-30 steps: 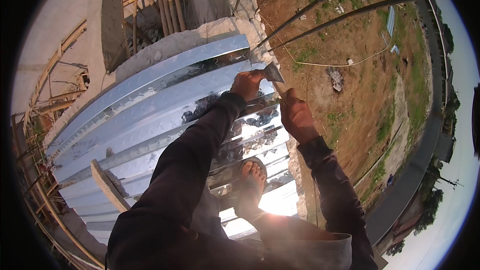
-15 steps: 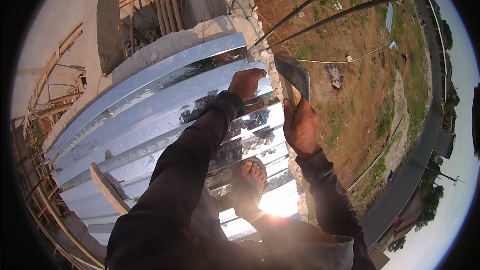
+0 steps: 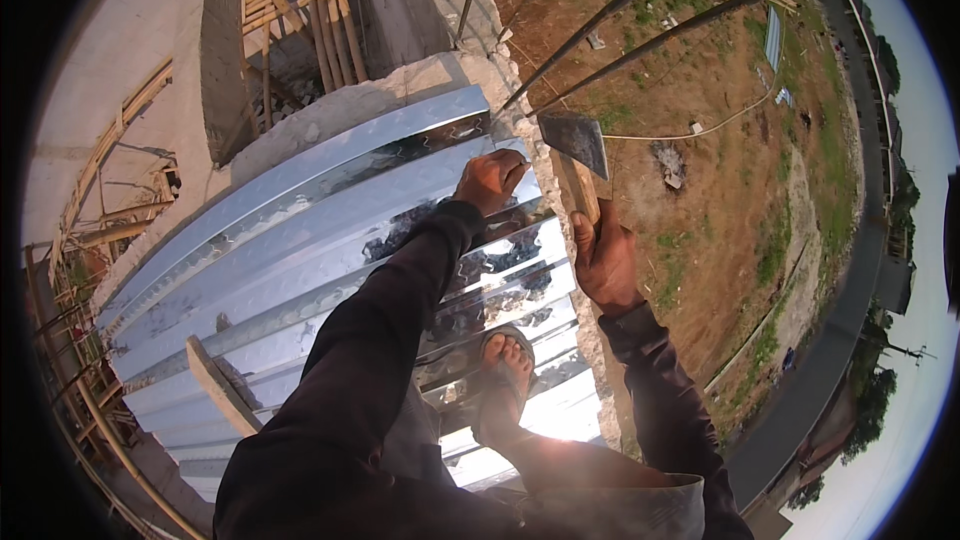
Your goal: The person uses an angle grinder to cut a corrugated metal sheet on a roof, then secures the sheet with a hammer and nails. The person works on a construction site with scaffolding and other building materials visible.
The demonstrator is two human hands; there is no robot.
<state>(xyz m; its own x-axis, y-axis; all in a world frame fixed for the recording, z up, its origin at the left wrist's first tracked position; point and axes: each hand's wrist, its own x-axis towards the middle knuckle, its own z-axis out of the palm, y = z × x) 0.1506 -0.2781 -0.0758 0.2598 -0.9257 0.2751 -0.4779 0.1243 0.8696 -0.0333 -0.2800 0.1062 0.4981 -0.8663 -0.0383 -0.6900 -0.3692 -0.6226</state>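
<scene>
My left hand (image 3: 492, 181) is closed, knuckles up, over a ridge of the shiny corrugated metal sheet (image 3: 290, 245), close to the sheet's right edge. Whatever its fingers pinch is too small to make out. To its right, my right hand (image 3: 607, 265) grips the wooden handle of a hatchet (image 3: 580, 190). The hatchet's broad dark metal head points away from me, raised beside the sheet's edge and the rough concrete rim. My sandalled foot (image 3: 508, 360) stands on the sheet, below my left hand.
Dark steel rods (image 3: 640, 0) slant out from the far concrete edge. Right of that edge lies earthy ground (image 3: 740, 240), well below. A short wooden board (image 3: 218, 385) rests on the sheet at left. Bamboo poles (image 3: 335, 25) stand beyond a concrete column (image 3: 225, 50).
The hatchet has turned in my right hand, so its head now shows its broad face and tilts leftward. My left hand stays closed at about the same spot on the sheet.
</scene>
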